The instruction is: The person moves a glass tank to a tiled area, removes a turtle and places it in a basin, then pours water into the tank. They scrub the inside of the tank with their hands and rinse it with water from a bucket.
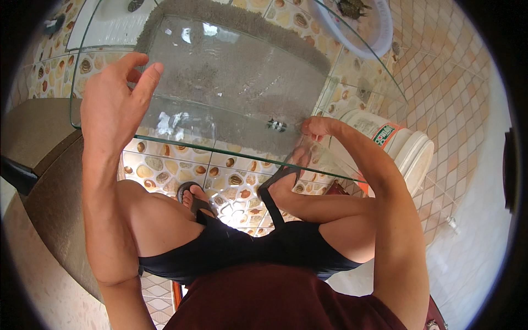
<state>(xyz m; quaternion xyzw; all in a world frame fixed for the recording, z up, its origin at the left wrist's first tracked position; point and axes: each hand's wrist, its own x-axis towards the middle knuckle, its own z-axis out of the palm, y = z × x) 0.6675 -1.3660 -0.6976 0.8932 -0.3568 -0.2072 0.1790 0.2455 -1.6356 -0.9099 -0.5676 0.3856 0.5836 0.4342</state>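
Observation:
Before me stands a clear glass tank (247,153) with green-tinted edges; a grey shaggy mat (241,12) shows under it and through its bottom. My left hand (117,93) is raised at the tank's left side, thumb and index finger apart, with nothing visible between them. Low at the tank's right end, my right hand (317,126) has its fingers bent near the glass. Whether those fingers grip anything, or touch the inside or outside of the pane, is unclear. A small dark-and-white patch (276,124) lies just left of that hand. Bright reflections cover parts of the glass.
A white bucket (406,144) with an orange-and-green label is beside my right forearm. At the top right, a pale basin (381,24) holds what looks like a turtle (352,8). A white squat toilet (109,33) is beyond the tank's left end. Brown panels (53,173) flank my left arm.

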